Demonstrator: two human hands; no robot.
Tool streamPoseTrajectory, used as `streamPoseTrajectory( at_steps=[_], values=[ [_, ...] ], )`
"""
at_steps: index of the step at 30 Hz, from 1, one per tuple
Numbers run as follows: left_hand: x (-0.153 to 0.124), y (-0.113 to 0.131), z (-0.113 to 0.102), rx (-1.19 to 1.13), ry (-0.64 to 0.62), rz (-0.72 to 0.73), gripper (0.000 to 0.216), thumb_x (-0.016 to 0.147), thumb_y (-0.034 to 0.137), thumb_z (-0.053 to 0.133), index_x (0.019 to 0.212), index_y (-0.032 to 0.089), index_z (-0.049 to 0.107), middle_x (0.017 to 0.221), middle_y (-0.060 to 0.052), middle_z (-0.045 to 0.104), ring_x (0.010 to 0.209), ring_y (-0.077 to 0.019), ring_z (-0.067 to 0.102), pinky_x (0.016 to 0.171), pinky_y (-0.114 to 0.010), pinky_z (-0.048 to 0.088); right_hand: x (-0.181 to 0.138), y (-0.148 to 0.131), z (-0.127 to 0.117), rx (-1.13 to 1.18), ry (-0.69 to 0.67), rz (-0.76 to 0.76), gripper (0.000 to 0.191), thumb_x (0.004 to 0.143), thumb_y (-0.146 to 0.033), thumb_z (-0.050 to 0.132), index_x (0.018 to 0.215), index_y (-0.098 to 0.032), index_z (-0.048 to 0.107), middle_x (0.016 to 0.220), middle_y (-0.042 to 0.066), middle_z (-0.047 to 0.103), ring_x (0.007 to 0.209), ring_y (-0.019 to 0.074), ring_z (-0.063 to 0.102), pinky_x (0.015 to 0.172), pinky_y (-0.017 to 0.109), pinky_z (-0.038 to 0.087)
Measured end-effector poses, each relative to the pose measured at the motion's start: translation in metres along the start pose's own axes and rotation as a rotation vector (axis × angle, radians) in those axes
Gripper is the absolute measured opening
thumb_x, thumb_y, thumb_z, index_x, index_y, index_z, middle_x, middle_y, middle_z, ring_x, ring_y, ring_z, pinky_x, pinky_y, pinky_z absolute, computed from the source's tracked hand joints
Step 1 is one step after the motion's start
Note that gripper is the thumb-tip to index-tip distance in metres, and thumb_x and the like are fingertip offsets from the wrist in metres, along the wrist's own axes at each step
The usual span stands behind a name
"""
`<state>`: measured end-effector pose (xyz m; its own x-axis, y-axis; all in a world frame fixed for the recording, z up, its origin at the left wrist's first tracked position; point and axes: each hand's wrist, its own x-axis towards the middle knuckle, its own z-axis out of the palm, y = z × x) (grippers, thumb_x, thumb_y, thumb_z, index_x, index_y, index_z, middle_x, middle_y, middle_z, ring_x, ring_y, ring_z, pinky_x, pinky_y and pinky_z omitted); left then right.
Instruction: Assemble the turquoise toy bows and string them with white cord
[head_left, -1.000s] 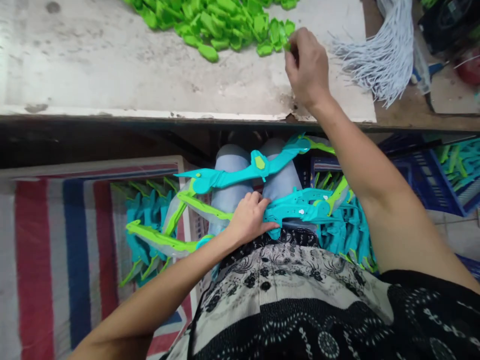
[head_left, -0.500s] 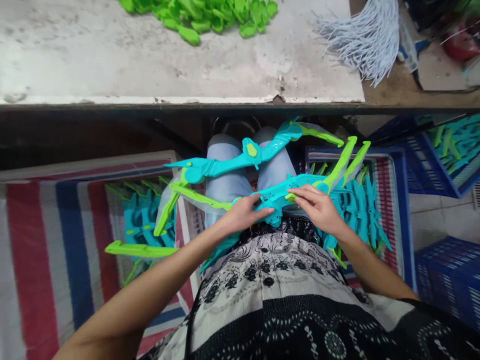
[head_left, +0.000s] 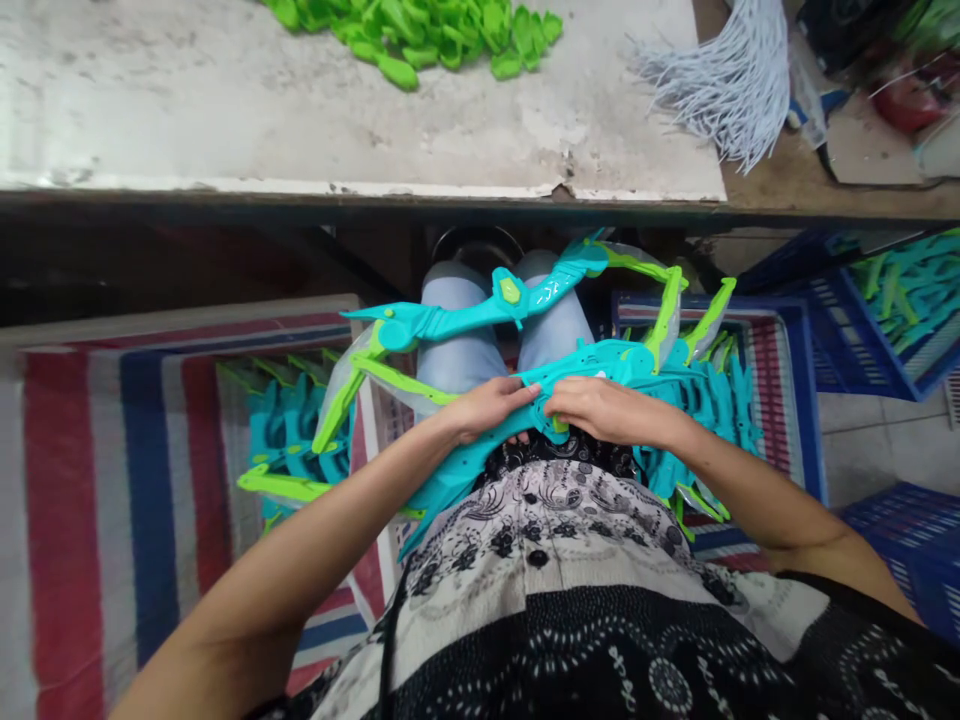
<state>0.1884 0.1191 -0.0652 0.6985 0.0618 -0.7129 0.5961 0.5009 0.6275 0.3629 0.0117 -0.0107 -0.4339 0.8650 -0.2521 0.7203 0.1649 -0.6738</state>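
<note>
Table edge (head_left: 450, 191) well beyond right hand (head_left: 604, 408)

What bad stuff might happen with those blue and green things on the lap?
The small green piece is mostly hidden under the fingers of the right hand, so it might slip and drop.
The upper blue frame lies across the legs with neither hand on it, so it could slide if the knees move.
The left hand grips the lower blue frame close to the right, so a finger might get pinched.

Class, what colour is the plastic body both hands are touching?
The plastic body is turquoise; head view.
</note>
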Motion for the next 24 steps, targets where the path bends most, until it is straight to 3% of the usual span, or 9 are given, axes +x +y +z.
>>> streamPoseTrajectory(
  at_steps=[4,15,19,22,24],
  values=[
    [-0.003,0.001,0.0,0.028,0.016,-0.003,0.048,0.076,0.065,0.065,0.083,0.018,0.054,0.062,-0.001,0.065,0.054,-0.0172,0.062,0.047,-0.026,0.045,0.012,0.0,-0.005,-0.062,-0.063,-0.065,0.029,0.099,-0.018,0.04,0.084,-0.015,0.064,0.081,0.006,0.057,0.079,0.016,0.048,0.072,0.029,0.039],
    [-0.004,0.003,0.004,0.042,0.051,-0.014,0.037,0.089,0.055,0.051,0.086,0.018,0.059,0.064,-0.001,0.065,0.053,-0.0167,0.061,0.051,-0.027,0.044,0.015,0.002,0.013,-0.08,-0.02,-0.07,0.026,0.096,-0.016,0.039,0.09,-0.017,0.065,0.092,0.007,0.055,0.084,0.0159,0.048,0.075,0.03,0.043],
    [-0.007,0.001,0.004,0.04,0.041,-0.019,0.052,0.089,0.065,0.04,0.089,0.018,0.062,0.064,-0.003,0.065,0.053,-0.0175,0.059,0.051,-0.029,0.044,0.009,0.0,0.019,-0.106,0.155,0.065,0.029,0.094,-0.026,0.051,0.121,-0.017,0.056,0.116,0.013,0.053,0.101,0.0215,0.051,0.084,0.036,0.045],
    [-0.008,-0.005,0.004,0.179,0.033,0.05,0.052,0.082,0.068,0.05,0.084,0.017,0.061,0.061,-0.003,0.061,0.053,-0.0163,0.056,0.051,-0.028,0.041,0.003,0.002,0.025,-0.216,0.263,0.237,0.052,0.089,-0.045,0.06,0.131,-0.015,0.051,0.12,0.017,0.057,0.113,0.0311,0.047,0.091,0.045,0.039],
    [-0.007,-0.011,0.005,0.321,0.104,0.11,0.047,0.077,0.064,0.059,0.079,0.016,0.06,0.058,-0.002,0.056,0.054,-0.0151,0.053,0.051,-0.027,0.038,-0.001,0.002,0.031,-0.248,0.248,0.282,0.054,0.089,-0.052,0.057,0.13,-0.016,0.053,0.119,0.015,0.061,0.114,0.032,0.047,0.094,0.047,0.034]
  ],
)
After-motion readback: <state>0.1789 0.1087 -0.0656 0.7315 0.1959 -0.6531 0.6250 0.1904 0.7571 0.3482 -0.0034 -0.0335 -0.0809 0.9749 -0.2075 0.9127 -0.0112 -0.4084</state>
